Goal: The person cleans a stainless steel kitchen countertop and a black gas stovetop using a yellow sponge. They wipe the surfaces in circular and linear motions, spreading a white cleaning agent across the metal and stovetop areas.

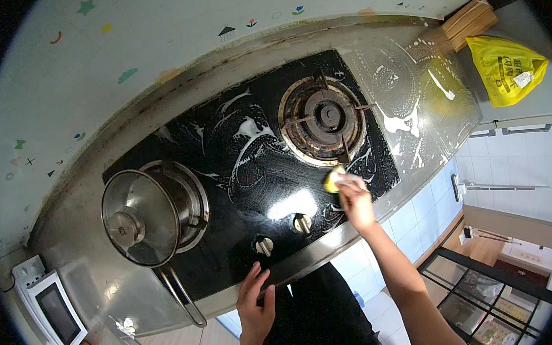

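My right hand grips a yellow sponge, slightly blurred, against the black glass gas cooktop just in front of the right burner. White suds streak the glass around it. My left hand holds nothing; its fingers are spread at the cooktop's front edge, below the left control knob. A second knob sits nearer the sponge. On the left burner stands a steel saucepan with a glass lid, its wire handle pointing forward.
Foam spots the steel counter right of the cooktop. Beyond its right end are a yellow plastic bag bearing writing and a wooden block. At far left stands a white microwave. A crumpled white scrap lies near the front left edge.
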Motion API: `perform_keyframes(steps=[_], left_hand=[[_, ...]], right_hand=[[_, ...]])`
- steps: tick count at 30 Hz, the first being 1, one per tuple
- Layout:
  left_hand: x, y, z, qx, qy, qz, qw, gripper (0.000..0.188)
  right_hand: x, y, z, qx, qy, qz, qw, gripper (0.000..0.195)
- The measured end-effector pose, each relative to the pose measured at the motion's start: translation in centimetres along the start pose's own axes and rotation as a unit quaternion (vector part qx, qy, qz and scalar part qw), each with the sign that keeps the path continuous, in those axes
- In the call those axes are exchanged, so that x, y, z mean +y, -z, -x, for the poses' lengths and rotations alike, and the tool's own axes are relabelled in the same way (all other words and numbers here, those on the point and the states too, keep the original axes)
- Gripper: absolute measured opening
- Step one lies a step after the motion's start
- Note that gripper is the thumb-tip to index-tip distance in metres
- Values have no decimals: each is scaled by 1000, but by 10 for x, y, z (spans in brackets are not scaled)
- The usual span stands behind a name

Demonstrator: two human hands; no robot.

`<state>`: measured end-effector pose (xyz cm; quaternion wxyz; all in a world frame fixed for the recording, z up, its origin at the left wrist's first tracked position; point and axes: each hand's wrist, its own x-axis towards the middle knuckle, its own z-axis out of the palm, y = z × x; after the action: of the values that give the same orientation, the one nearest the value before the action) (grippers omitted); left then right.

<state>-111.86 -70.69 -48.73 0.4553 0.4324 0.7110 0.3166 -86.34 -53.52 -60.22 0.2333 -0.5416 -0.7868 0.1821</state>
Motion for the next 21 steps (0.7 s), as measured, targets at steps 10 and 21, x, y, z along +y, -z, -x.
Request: perform_keyframes(steps=[10, 21], left_hand=[[9, -18, 0, -31, -19, 0, 999, 27], [16, -29, -3, -47, -41, -5, 998, 28]], right_hand=[[-3, -18, 5, 48, -53, 12, 997, 25], [-30, -28, 31, -13, 22, -44, 999, 27]])
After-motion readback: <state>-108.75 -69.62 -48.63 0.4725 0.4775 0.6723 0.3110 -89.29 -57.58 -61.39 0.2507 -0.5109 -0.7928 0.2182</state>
